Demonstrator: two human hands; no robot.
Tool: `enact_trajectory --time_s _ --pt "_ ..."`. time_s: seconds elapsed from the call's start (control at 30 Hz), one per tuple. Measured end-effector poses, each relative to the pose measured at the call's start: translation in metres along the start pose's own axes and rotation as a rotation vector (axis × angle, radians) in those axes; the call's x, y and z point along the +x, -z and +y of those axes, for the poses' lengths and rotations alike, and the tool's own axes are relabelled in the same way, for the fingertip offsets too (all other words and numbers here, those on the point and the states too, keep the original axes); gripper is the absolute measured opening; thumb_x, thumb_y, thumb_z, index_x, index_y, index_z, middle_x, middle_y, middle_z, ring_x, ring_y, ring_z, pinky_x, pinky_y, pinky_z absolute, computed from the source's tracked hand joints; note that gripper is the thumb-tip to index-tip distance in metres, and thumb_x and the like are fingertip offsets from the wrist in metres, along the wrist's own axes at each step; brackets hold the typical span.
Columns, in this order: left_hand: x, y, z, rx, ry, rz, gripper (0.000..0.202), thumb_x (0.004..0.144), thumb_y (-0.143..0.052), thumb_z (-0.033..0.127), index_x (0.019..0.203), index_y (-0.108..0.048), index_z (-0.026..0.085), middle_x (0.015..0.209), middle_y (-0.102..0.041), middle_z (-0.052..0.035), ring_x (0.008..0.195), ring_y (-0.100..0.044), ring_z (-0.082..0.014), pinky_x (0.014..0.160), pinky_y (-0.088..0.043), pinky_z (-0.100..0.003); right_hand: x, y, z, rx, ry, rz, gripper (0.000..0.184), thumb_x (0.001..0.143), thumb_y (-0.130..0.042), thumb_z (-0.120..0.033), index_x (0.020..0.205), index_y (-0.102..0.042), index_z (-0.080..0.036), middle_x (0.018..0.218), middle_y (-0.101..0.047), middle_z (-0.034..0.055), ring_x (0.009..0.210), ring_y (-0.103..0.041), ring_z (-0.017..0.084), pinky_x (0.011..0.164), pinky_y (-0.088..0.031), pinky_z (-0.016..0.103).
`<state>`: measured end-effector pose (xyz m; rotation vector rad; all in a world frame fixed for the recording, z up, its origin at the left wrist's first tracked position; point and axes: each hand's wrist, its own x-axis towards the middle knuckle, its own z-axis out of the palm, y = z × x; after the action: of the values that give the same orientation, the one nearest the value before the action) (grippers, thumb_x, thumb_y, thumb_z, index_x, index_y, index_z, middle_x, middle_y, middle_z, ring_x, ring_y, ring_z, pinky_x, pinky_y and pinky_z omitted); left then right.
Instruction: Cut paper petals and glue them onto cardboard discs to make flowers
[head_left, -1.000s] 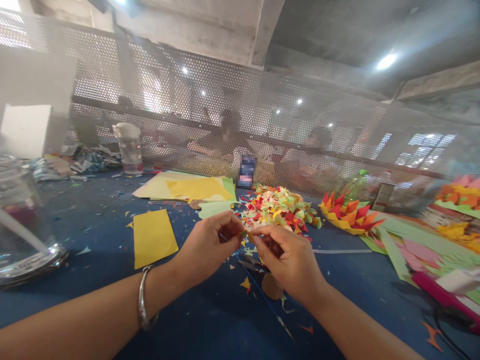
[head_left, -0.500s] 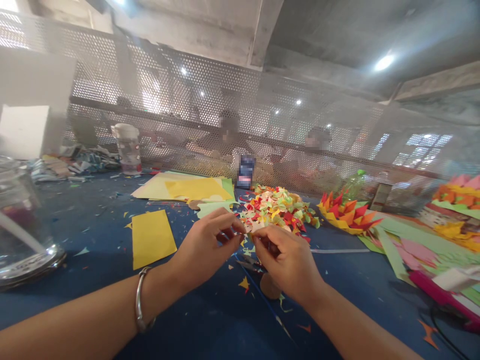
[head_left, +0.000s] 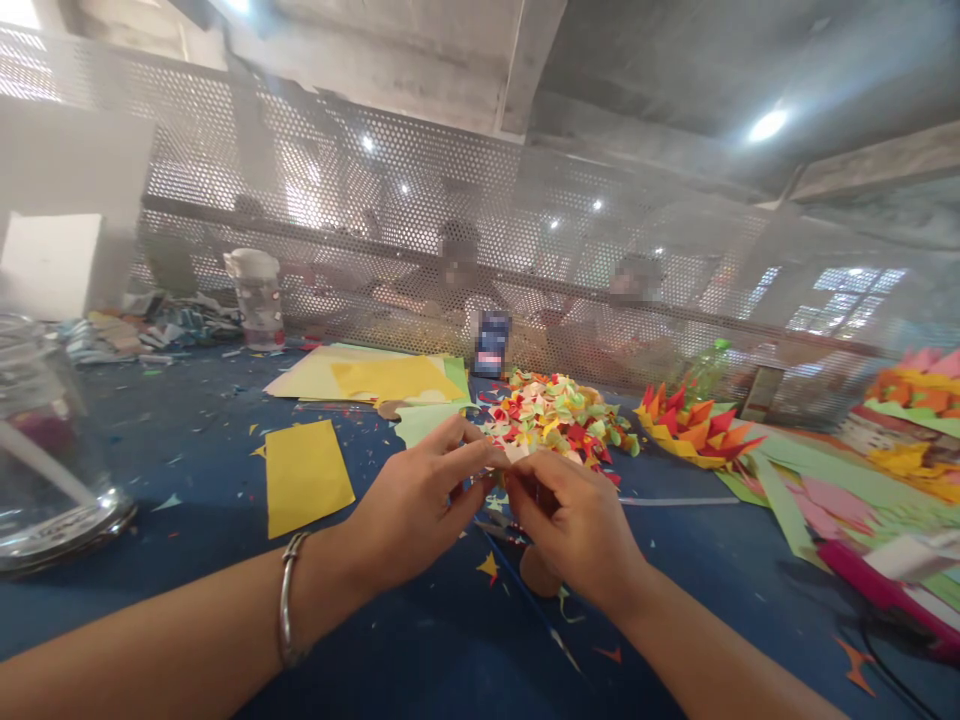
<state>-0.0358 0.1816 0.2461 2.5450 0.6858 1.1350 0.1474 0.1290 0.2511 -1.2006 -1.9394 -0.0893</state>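
Note:
My left hand [head_left: 427, 495] and my right hand [head_left: 574, 515] meet above the blue table, fingertips pinched together. Whatever small thing lies between them is hidden by the fingers. Just behind the fingertips is a heap of small folded paper pieces [head_left: 559, 415] in red, yellow, cream and green. Under the hands lie a thin blue stick with a pale tip [head_left: 532, 598], a dark metal tool [head_left: 501, 530] mostly covered, and a round brown disc [head_left: 538, 572] beside my right hand. To the left of my left hand lies a yellow paper sheet [head_left: 307, 478].
Stacked paper sheets [head_left: 360, 372] and a phone [head_left: 491, 343] stand behind. On the left are a clear jar [head_left: 52, 450] and a lidded cup [head_left: 256, 300]. Rightward sit a red-orange paper flower [head_left: 697, 430] and a magenta tool [head_left: 885, 590]. A perforated screen [head_left: 337, 200] closes the back.
My left hand has shifted slightly right, and its fingers have closed in against the right fingertips. My right hand has hardly moved.

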Motion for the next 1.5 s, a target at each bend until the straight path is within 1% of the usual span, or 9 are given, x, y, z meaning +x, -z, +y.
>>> enact_trajectory --time_s 0.2,0.4,0.53,0.7,0.87,1.1,1.23,1.4,1.5 --pt "0.002 0.001 -0.005 0.014 -0.050 -0.011 0.032 0.085 -0.050 0.007 0.106 -0.063 0.027 0.098 -0.059 0.0000 0.076 -0.059 -0.0108 0.062 -0.045 -0.023 0.000 0.001 0.001 0.035 -0.030 -0.031 0.017 0.090 -0.053 -0.020 0.074 -0.060 -0.019 0.061 -0.058 -0.0018 0.055 -0.052 0.012 0.055 -0.041 0.025" --pt "0.003 0.003 -0.011 0.067 -0.152 0.011 0.031 0.088 -0.051 0.011 0.109 -0.065 0.029 0.111 -0.061 -0.0006 0.092 -0.063 -0.0124 0.077 -0.049 -0.026 0.001 0.002 0.001 0.054 -0.053 -0.047 0.015 0.089 -0.054 -0.020 0.075 -0.060 -0.019 0.060 -0.055 -0.0030 0.051 -0.048 0.011 0.051 -0.038 0.024" --pt "0.002 0.003 -0.011 0.066 -0.149 0.010 0.025 0.087 -0.053 0.010 0.100 -0.066 0.027 0.110 -0.061 0.0001 0.091 -0.063 -0.0119 0.077 -0.049 -0.025 0.001 0.003 0.001 0.061 -0.072 -0.060 0.018 0.090 -0.052 -0.021 0.073 -0.059 -0.018 0.059 -0.053 -0.0029 0.050 -0.047 0.010 0.050 -0.037 0.024" --pt "0.001 0.004 -0.007 0.057 -0.151 -0.009 0.020 0.084 -0.054 0.008 0.088 -0.065 0.024 0.112 -0.057 0.0007 0.080 -0.059 -0.0091 0.071 -0.047 -0.025 0.001 0.003 0.002 0.063 -0.089 -0.059 0.018 0.090 -0.053 -0.022 0.074 -0.060 -0.018 0.060 -0.054 -0.0026 0.050 -0.046 0.010 0.050 -0.037 0.024" --pt "0.003 0.004 -0.008 0.027 -0.101 -0.010 0.025 0.080 -0.054 0.004 0.092 -0.063 0.024 0.112 -0.053 -0.0004 0.087 -0.057 -0.0114 0.076 -0.047 -0.027 0.000 0.002 0.004 0.071 -0.097 -0.040 0.017 0.090 -0.053 -0.023 0.076 -0.061 -0.018 0.061 -0.055 -0.0016 0.052 -0.047 0.011 0.052 -0.038 0.025" --pt "0.006 0.000 -0.016 -0.120 0.000 -0.064 0.025 0.073 -0.055 0.002 0.088 -0.060 0.022 0.099 -0.057 0.0012 0.071 -0.056 -0.0074 0.063 -0.046 -0.022 0.002 0.003 0.002 0.084 -0.095 -0.055 0.017 0.089 -0.052 -0.023 0.076 -0.061 -0.018 0.061 -0.055 -0.0014 0.052 -0.049 0.011 0.052 -0.039 0.025" --pt "0.009 0.002 -0.017 -0.142 0.014 -0.053 0.018 0.077 -0.053 0.004 0.081 -0.061 0.019 0.087 -0.059 0.0010 0.070 -0.057 -0.0086 0.065 -0.048 -0.022 0.002 0.005 0.003 0.088 -0.122 -0.095 0.019 0.091 -0.053 -0.027 0.076 -0.061 -0.019 0.061 -0.055 -0.0020 0.053 -0.049 0.011 0.052 -0.040 0.024" --pt "0.009 0.009 -0.016 -0.099 0.008 -0.031 0.018 0.078 -0.051 0.005 0.081 -0.061 0.020 0.084 -0.059 0.0007 0.074 -0.057 -0.0102 0.069 -0.048 -0.024 0.005 0.015 0.013 0.065 -0.192 -0.079 0.026 0.094 -0.050 -0.037 0.078 -0.060 -0.019 0.064 -0.056 -0.0008 0.057 -0.050 0.013 0.053 -0.040 0.024" --pt "0.009 0.009 -0.017 -0.089 0.021 -0.022 0.018 0.078 -0.050 0.005 0.082 -0.060 0.020 0.085 -0.058 0.0008 0.074 -0.057 -0.0100 0.069 -0.049 -0.024 0.008 0.026 0.022 0.017 -0.242 -0.089 0.027 0.093 -0.050 -0.038 0.077 -0.060 -0.019 0.063 -0.056 -0.0013 0.056 -0.049 0.013 0.053 -0.039 0.024"
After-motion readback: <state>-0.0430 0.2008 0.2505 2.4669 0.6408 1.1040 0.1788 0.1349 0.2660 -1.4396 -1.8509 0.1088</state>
